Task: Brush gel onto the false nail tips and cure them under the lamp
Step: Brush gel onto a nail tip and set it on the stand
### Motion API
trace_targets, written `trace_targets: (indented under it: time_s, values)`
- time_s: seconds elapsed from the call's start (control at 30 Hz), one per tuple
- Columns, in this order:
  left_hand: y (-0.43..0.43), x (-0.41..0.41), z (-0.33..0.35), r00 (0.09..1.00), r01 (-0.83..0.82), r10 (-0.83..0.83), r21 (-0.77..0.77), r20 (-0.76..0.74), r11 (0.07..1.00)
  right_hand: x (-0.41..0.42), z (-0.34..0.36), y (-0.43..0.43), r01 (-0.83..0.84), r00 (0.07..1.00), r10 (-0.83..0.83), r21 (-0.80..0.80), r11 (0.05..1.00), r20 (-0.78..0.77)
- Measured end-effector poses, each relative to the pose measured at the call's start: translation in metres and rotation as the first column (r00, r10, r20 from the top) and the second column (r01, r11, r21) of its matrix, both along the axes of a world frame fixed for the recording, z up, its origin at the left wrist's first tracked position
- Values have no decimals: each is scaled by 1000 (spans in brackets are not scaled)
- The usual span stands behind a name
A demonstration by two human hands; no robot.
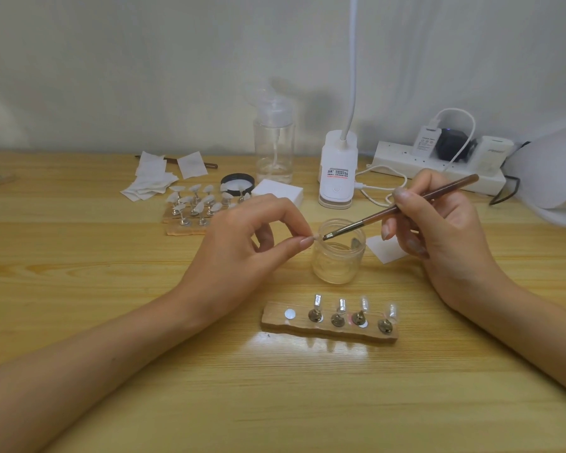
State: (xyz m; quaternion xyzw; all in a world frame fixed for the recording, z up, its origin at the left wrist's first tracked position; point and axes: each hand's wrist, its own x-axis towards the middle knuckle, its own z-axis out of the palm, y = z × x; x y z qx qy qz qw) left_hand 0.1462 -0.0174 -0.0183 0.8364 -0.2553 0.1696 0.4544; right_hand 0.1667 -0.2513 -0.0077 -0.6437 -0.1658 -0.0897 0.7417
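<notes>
- At 10 o'clock from the left hand (242,237), the back rack (177,228) carries a crowd of pale tips on metal stands. We cannot tell whether they are coated.
- The left hand comes in from 7 o'clock with its forearm low over the bench (111,289). Its grip is pressed together: thumb and index finger pinch a small false nail tip (315,237), while the other fingers curl loosely underneath.
- The false nail tip sits in the air at the 9 o'clock side of the jar (339,259), level with its rim.
- The coming stroke turns on one relation. The bristles lie at 3 o'clock from the pinch, just beside the tip, and we cannot tell whether they touch it.
- At 6 o'clock from the jar, the front strip (275,317) holds four stands, and a bare magnet disc (290,313) sits at its left end. We judge that the held tip belongs there.
- The brush (402,206) runs from bristles at 8 o'clock to handle end at 2 o'clock, crossing above the open jar.
- The right hand (445,230) reaches in from 5 o'clock. Its grip pinches the handle like a pen, partway along, with the index finger on top.
- The curing lamp (549,171) stands at 2 o'clock from the right hand, well apart, so we judge the right hand to be the nearer one.
</notes>
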Motion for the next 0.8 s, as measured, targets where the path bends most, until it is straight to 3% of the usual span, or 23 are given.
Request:
trace_targets:
  time_s: [0.3,0.8]
  values:
    - [0,0,0,1000,1,-1,2,0,1000,0,0,0,-48,998,48,16,999,27]
    - [1,0,0,1000,24,-24,-6,-12,1000,2,-1,-3,27,999,-26,27,999,-26]
